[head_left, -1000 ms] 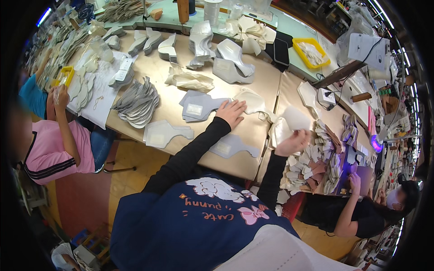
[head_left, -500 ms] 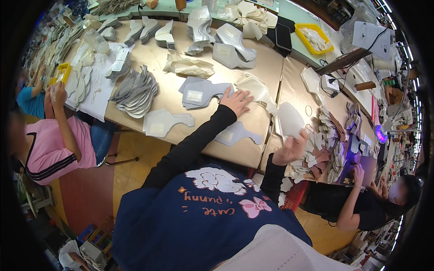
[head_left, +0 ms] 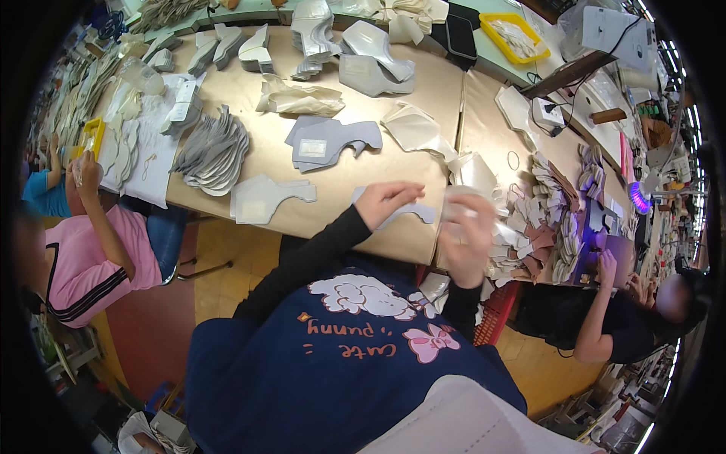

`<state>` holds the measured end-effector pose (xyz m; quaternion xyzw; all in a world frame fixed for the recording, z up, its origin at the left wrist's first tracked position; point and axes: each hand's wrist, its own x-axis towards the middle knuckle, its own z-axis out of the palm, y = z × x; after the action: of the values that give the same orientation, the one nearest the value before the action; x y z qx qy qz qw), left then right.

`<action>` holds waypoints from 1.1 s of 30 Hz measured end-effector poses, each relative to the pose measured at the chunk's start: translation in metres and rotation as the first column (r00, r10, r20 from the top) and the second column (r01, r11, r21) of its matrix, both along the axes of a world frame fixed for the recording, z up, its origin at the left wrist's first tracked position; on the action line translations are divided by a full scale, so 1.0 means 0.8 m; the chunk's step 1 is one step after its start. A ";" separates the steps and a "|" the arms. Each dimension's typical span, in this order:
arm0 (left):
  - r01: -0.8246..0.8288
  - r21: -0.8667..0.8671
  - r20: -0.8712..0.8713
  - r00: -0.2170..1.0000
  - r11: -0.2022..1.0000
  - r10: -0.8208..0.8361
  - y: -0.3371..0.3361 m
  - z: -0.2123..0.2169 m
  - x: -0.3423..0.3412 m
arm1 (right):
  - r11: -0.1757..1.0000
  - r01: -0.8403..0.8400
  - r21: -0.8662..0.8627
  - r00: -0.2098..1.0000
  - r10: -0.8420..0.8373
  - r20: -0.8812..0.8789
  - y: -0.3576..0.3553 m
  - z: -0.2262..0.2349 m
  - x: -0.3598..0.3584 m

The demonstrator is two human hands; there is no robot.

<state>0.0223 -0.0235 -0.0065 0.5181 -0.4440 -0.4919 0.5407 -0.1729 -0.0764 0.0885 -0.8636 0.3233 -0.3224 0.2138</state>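
My left hand (head_left: 388, 203) is over a pale lavender-grey cut piece (head_left: 414, 213) near the table's front edge, its fingers stretched out toward the right and partly covering the piece. My right hand (head_left: 466, 244) is raised just right of it, smeared by motion. A whitish blur at its fingertips is too unclear to name. Behind the right hand lies a cream cut piece (head_left: 475, 172), touching a larger cream sheet piece (head_left: 412, 127). Beyond my left hand sits a small stack of grey cut pieces (head_left: 333, 142) with a pale rectangular patch. Another light grey piece (head_left: 268, 200) lies to the left.
Grey cut pieces (head_left: 215, 155) are fanned in a pile at left. More stacks (head_left: 312, 38) line the back, beside a dark phone (head_left: 460, 38) and a yellow tray (head_left: 516, 38). Brown and white pieces (head_left: 529, 227) crowd the right. Co-workers sit on both sides.
My left hand has left the grey stack and come nearer, over the lavender-grey piece. The right hand has moved a little left, away from the cream piece. The view has shifted slightly.
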 end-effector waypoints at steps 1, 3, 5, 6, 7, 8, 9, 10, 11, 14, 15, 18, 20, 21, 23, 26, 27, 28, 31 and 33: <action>0.044 0.035 -0.192 0.981 0.998 -0.036 0.015 0.001 0.001 | 0.994 -0.106 -0.019 0.993 0.105 -0.052 0.006 -0.012 0.022; 0.012 0.171 -0.304 0.952 0.985 0.041 0.043 -0.003 0.007 | 0.965 -0.263 -0.019 0.953 0.256 -0.159 0.011 -0.029 0.053; -0.041 0.222 -0.340 0.933 0.974 0.117 0.063 -0.013 0.021 | 0.925 -0.378 -0.025 0.915 0.369 -0.164 0.017 -0.039 0.071; -0.077 0.223 -0.321 0.935 0.972 0.148 0.073 -0.018 0.028 | 0.924 -0.382 0.000 0.914 0.378 -0.145 0.015 -0.042 0.076; -0.105 0.286 -0.287 0.939 0.952 0.190 0.084 -0.022 0.035 | 0.933 -0.356 0.060 0.922 0.361 -0.140 0.011 -0.045 0.079; -0.103 0.298 -0.300 0.934 0.949 0.195 0.092 -0.026 0.042 | 0.939 -0.333 0.087 0.935 0.341 -0.094 0.006 -0.046 0.080; -0.124 0.283 -0.260 0.945 0.951 0.201 0.101 -0.028 0.046 | 0.945 -0.303 0.123 0.947 0.313 -0.068 0.002 -0.048 0.080; -0.105 0.271 -0.294 0.938 0.957 0.186 0.108 -0.030 0.049 | 0.938 -0.328 0.112 0.933 0.341 -0.116 -0.004 -0.049 0.079; -0.092 0.234 -0.326 0.931 0.968 0.168 0.112 -0.032 0.052 | 0.899 -0.375 0.229 0.913 0.400 -0.077 -0.005 -0.051 0.079; -0.012 0.319 -0.463 0.871 0.948 0.167 0.117 -0.033 0.053 | 0.721 -0.454 0.523 0.868 0.492 0.075 -0.007 -0.059 0.081; 0.017 0.338 -0.541 0.821 0.941 0.180 0.117 -0.034 0.051 | 0.678 -0.395 0.620 0.889 0.452 0.073 -0.007 -0.061 0.081; 0.031 0.438 -0.451 0.872 0.898 0.190 0.117 -0.036 0.048 | 0.524 -0.274 0.806 0.925 0.372 0.072 -0.004 -0.067 0.078; -0.014 0.383 -0.464 0.862 0.924 0.205 0.117 -0.039 0.040 | 0.450 -0.242 0.859 0.939 0.333 0.090 -0.002 -0.071 0.076; -0.030 0.387 -0.470 0.853 0.922 0.225 0.118 -0.041 0.035 | 0.436 -0.275 0.857 0.930 0.345 0.123 -0.001 -0.073 0.076; -0.056 0.347 -0.453 0.864 0.936 0.219 0.118 -0.044 0.028 | 0.417 -0.297 0.859 0.925 0.348 0.151 0.001 -0.080 0.075; -0.144 0.237 -0.142 0.973 0.961 0.181 0.116 -0.048 0.031 | 0.426 -0.262 0.866 0.929 0.353 0.108 -0.005 -0.091 0.078; -0.171 0.185 0.020 0.985 0.968 0.170 0.116 -0.049 0.037 | 0.435 -0.285 0.854 0.923 0.364 0.122 -0.010 -0.094 0.077; -0.214 0.194 0.104 0.975 0.957 0.197 0.116 -0.050 0.041 | 0.444 -0.281 0.851 0.923 0.369 0.112 -0.015 -0.096 0.077; -0.327 0.192 0.316 0.913 0.925 0.257 0.116 -0.052 0.057 | 0.469 -0.287 0.835 0.927 0.356 0.118 -0.032 -0.105 0.081; -0.372 0.170 0.402 0.872 0.913 0.280 0.117 -0.055 0.065 | 0.494 -0.273 0.825 0.933 0.345 0.103 -0.042 -0.110 0.087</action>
<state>0.0739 0.0705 -0.0501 0.7311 -0.3798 -0.3370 0.4558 -0.1032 -0.1102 0.0003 -0.7153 0.2842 -0.0552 0.6361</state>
